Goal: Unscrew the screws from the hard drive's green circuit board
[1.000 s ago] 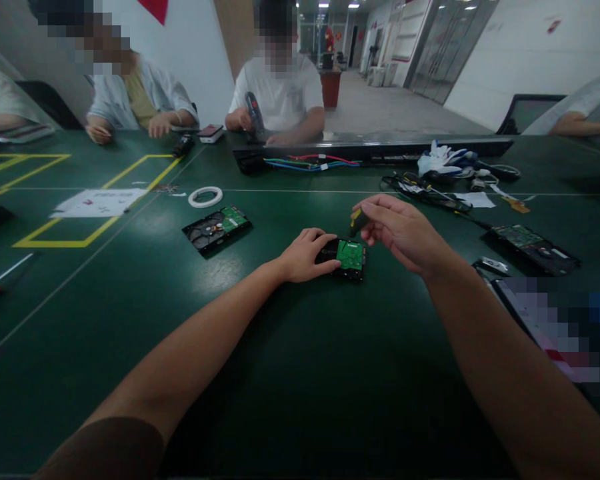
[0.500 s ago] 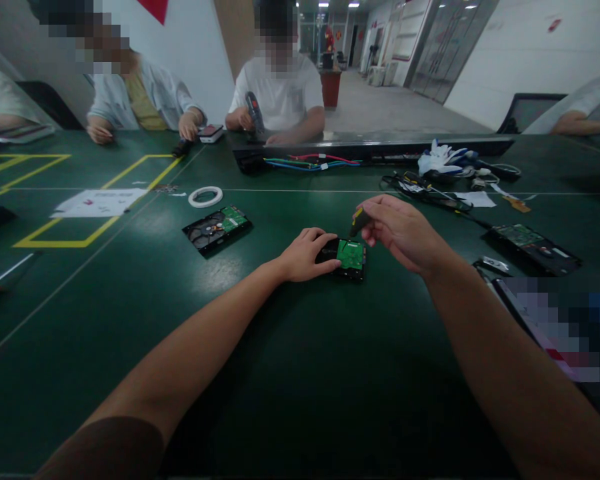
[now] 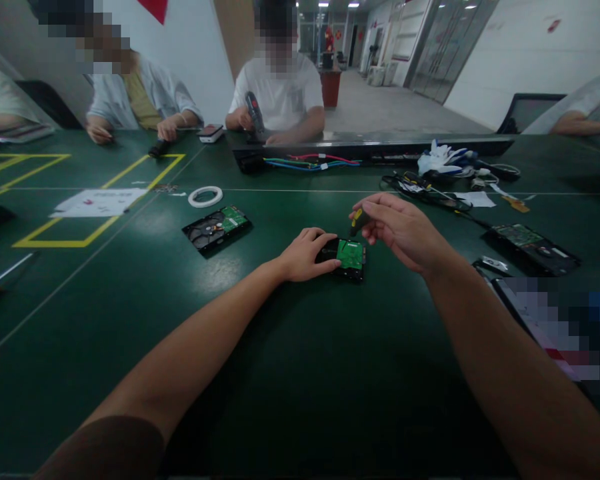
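Note:
A black hard drive with a green circuit board (image 3: 351,255) lies flat on the dark green table (image 3: 300,360). My left hand (image 3: 310,256) grips its left part, thumb along the near side and fingers over the far side. Above the drive's far right part, my right hand (image 3: 387,230) pinches a small black and yellow screwdriver (image 3: 359,221), tilted with its lower end down at the board's far edge. Whether the tip touches the drive is too small to tell.
Left of my hands lie a second hard drive (image 3: 217,229) and a white tape ring (image 3: 205,197). Another drive (image 3: 530,249), cables (image 3: 425,190) and gloves (image 3: 445,160) are on the right. A long black bar (image 3: 370,152) crosses the far side, near seated people.
My right fingers have shifted slightly around the screwdriver, showing more of its yellow part. My left hand and the drive stay put. Across the table, a person's hand with a black object moved left.

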`<state>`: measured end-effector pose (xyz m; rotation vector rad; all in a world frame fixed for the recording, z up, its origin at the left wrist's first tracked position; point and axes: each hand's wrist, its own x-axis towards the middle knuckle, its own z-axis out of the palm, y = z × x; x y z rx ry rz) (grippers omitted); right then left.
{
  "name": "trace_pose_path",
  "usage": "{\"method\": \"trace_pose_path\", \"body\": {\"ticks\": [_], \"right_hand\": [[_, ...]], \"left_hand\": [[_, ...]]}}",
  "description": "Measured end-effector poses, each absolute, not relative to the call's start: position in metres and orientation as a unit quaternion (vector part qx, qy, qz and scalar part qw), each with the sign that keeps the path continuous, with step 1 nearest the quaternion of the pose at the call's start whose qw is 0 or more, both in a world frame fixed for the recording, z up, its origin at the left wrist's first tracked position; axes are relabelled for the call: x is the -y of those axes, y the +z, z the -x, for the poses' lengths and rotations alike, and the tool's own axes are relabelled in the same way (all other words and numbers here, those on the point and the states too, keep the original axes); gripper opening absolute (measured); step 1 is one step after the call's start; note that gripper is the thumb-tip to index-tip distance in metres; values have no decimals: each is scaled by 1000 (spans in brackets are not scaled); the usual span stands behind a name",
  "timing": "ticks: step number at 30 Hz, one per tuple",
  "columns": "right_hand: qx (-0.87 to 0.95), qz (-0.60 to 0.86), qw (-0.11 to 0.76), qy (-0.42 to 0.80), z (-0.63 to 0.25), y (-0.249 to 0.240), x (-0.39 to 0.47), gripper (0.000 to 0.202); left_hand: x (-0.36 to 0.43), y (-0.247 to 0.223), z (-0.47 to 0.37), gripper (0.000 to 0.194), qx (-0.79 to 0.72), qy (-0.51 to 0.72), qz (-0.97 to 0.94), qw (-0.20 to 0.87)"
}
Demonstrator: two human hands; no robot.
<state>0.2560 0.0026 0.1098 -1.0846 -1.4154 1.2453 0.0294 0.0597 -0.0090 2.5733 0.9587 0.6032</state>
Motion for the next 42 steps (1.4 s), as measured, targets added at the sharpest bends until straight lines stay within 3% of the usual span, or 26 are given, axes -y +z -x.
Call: {"method": "trace_pose_path", "body": {"ticks": [6,21,27,34,42], "right_hand": [[587,450,455,496,-257,111,-2,19],[546,456,468,524,-252,111,-1,6],[573,440,450,525,-255,112,-1,16],[539,444,457,551,-252,112,1,11],[543,463,443,543,-253,108,-1,31]], "left_hand": [[-59,-7,-29,79,-337,205,-903,172],[-58,-7,-30,76,-336,210,-904,164],[-58,-8,-29,79,-335,211,-903,165],[-58,-6,-29,80,-339,203,-904,166],[-60,-8,-29,77,-336,209,-903,167]]}}
